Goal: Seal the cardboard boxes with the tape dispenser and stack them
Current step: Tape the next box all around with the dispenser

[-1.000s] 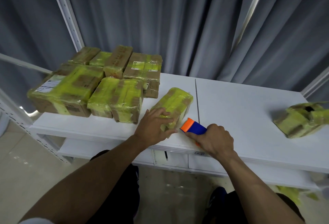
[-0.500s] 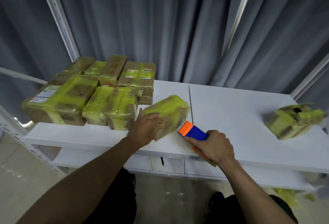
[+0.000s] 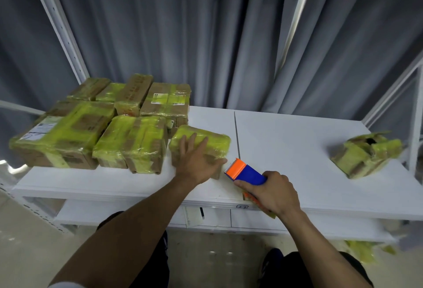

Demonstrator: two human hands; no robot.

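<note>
The box (image 3: 215, 141) is down flat now, left of centre on the table (image 3: 297, 150), tucked just beside the taped pile (image 3: 91, 127), where half a second ago it sat angled. The left hand (image 3: 196, 162) rests on top, fingers straight and spread. The right hand (image 3: 270, 192) grips the dispenser (image 3: 245, 171), its orange end near the box's lower right corner.

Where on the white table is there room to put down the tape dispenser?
Widest bare patch: the right half of the table, between its seam and the crumpled box. A narrow strip along the front edge, before the taped boxes. The left half is crowded.
</note>
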